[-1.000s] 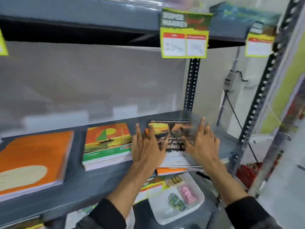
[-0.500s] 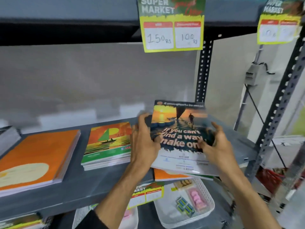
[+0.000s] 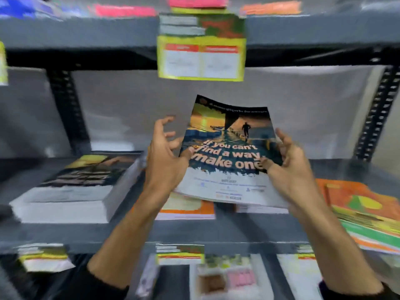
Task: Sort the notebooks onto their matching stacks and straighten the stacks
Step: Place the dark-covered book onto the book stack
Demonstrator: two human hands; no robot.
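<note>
A bundle of notebooks with a sunset cover reading "If you can't find a way, make one" (image 3: 229, 152) is held tilted up above the grey shelf (image 3: 194, 232). My left hand (image 3: 166, 156) grips its left edge, thumb on the cover. My right hand (image 3: 287, 169) grips its right edge. A tall stack with the same dark sunset cover (image 3: 73, 187) lies on the shelf to the left. An orange-covered stack (image 3: 186, 208) lies under the held notebooks. At the right sits an orange and green stack (image 3: 363, 215).
A yellow price tag (image 3: 201, 59) hangs from the upper shelf above my hands. Black perforated uprights (image 3: 69, 109) stand at left and right. Below the shelf are white trays with small items (image 3: 227, 280) and more price tags. The view is blurred.
The view has swung left, bringing the tall matching stack into sight. My hands lifted the sunset notebooks off the shelf and carried them leftward, tilted more upright.
</note>
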